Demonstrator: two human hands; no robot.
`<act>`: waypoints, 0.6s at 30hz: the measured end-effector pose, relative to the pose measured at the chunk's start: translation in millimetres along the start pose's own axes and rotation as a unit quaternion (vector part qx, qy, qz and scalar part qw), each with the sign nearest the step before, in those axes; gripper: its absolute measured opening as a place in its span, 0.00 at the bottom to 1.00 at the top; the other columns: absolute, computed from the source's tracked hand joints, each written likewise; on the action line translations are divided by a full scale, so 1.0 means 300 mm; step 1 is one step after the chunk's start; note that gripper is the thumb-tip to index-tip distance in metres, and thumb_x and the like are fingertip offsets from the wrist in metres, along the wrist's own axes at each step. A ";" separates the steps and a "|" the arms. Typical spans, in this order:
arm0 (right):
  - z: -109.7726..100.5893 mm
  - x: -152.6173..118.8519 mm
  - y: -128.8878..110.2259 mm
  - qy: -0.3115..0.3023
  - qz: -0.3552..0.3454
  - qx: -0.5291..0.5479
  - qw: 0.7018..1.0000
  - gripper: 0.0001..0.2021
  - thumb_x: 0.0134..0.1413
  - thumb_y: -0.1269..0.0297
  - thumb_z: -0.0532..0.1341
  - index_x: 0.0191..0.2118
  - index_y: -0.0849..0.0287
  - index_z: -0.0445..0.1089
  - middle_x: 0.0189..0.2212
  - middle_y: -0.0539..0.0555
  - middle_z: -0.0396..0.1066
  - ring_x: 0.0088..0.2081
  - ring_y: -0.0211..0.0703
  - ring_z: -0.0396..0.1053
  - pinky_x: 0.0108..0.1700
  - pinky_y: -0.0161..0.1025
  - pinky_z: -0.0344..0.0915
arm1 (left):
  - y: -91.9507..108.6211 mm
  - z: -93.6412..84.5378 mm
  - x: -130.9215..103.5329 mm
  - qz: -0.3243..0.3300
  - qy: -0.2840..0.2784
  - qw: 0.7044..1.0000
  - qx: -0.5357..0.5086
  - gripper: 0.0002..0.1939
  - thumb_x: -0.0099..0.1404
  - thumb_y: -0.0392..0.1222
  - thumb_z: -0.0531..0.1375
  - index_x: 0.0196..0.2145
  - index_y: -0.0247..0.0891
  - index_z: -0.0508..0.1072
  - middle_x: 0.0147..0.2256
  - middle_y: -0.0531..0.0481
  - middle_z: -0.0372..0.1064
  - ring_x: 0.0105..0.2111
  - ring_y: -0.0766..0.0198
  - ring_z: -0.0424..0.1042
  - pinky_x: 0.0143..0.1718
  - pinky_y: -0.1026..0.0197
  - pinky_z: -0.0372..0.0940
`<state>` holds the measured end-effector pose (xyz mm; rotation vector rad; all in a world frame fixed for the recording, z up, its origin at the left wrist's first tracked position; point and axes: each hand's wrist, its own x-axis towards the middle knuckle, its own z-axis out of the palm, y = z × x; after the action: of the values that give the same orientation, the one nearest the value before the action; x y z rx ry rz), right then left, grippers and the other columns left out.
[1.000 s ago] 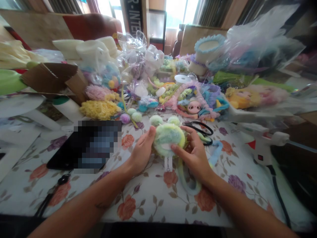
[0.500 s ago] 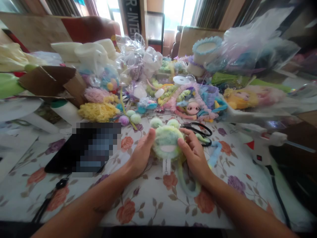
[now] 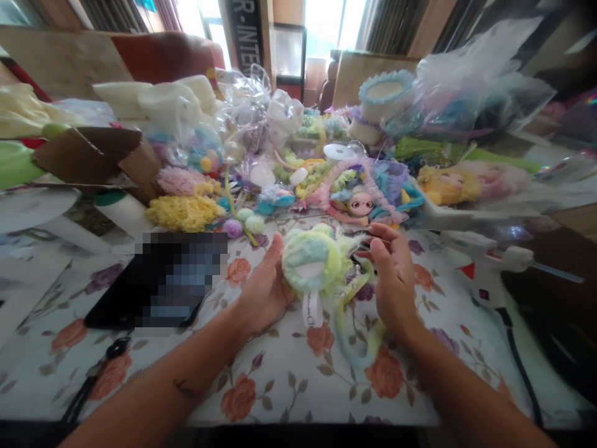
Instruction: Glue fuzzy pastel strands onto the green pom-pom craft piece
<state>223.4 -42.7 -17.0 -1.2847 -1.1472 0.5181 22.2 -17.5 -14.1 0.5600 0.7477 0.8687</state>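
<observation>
Floral worktop [image 3: 261, 398]; R hand [image 3: 396, 283], fingers part-curled, can't tell if gripping; L hand [image 3: 268, 286], holding fuzzy grn/yel plush [image 3: 305, 249] by its L side, btwn hands above worktop; wht tag [image 3: 312, 310] at plush's lower edge.

Left hand [image 3: 263, 286]: fingers lie mostly hidden behind fuzzy toy [image 3: 305, 254]. Tag [image 3: 312, 311]: print blurred, too small to read whole. Phone [image 3: 161, 283]: screen is pixelated, unreadable. Sign [image 3: 245, 37]: top edge cuts it. Left forearm [image 3: 177, 370], right forearm [image 3: 466, 398]: bottom edge crops both.
</observation>
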 end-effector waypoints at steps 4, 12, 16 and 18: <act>-0.008 -0.034 -0.020 -0.055 -0.222 -0.063 0.972 0.17 0.72 0.58 0.58 0.61 0.47 0.70 0.60 0.60 0.71 0.64 0.60 0.69 0.63 0.61 0.68 | 0.007 0.019 -0.023 0.011 -0.002 1.000 0.016 0.22 0.65 0.48 0.72 0.54 0.39 0.79 0.49 0.43 0.83 0.50 0.53 0.82 0.50 0.58 0.77; -0.017 -0.054 -0.061 -0.148 -0.354 -0.095 0.919 0.27 0.68 0.63 0.59 0.70 0.48 0.66 0.63 0.61 0.74 0.65 0.62 0.71 0.66 0.63 0.67 | 0.008 0.032 -0.005 -0.031 0.052 0.998 -0.030 0.21 0.77 0.54 0.58 0.53 0.36 0.80 0.48 0.40 0.83 0.52 0.50 0.81 0.49 0.54 0.77; -0.019 -0.053 -0.051 -0.192 -0.399 -0.126 0.888 0.33 0.67 0.58 0.60 0.76 0.49 0.59 0.65 0.60 0.75 0.69 0.64 0.68 0.69 0.66 0.63 | 0.011 0.019 -0.012 -0.028 -0.031 0.999 0.005 0.32 0.70 0.70 0.60 0.53 0.39 0.80 0.47 0.39 0.83 0.52 0.46 0.81 0.46 0.53 0.77; -0.012 -0.055 -0.046 -0.251 -0.414 -0.145 0.863 0.35 0.68 0.55 0.60 0.78 0.48 0.56 0.65 0.57 0.76 0.70 0.65 0.67 0.74 0.69 0.56 | 0.009 0.010 -0.021 -0.023 -0.079 0.996 0.023 0.38 0.64 0.76 0.62 0.53 0.39 0.80 0.47 0.39 0.83 0.51 0.45 0.81 0.45 0.53 0.76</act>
<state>216.2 -62.1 -10.0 -0.7752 -2.1290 0.0127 20.7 -21.6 -8.1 0.6428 0.6360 0.7558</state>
